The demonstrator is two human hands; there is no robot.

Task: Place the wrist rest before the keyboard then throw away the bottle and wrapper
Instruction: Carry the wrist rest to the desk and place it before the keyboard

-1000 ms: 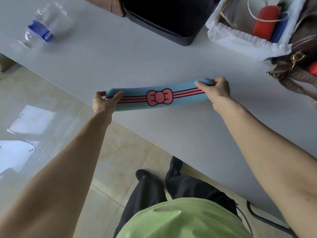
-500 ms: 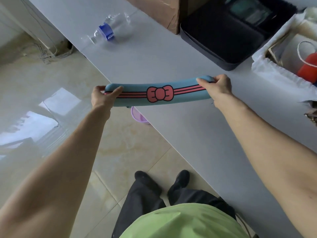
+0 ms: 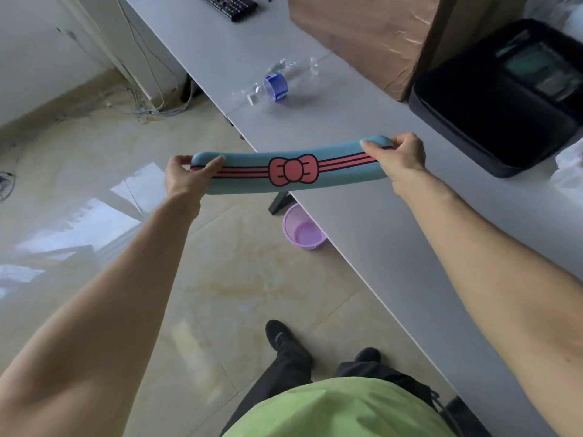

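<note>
A long blue wrist rest with pink stripes and a pink bow hangs in the air over the table's near edge. My left hand grips its left end, out over the floor. My right hand pinches its right end above the grey table. A crushed clear bottle with a blue label lies on its side farther along the table. A black keyboard shows at the far top end. No wrapper is visible.
A brown paper bag and a black case stand on the table to the right. A small purple bin sits on the tiled floor under the table edge. Cables trail on the floor by the far wall.
The view has swung left along the table; the wrist rest, held at both ends, now hangs partly over the floor, and the keyboard and purple bin have come into sight.
</note>
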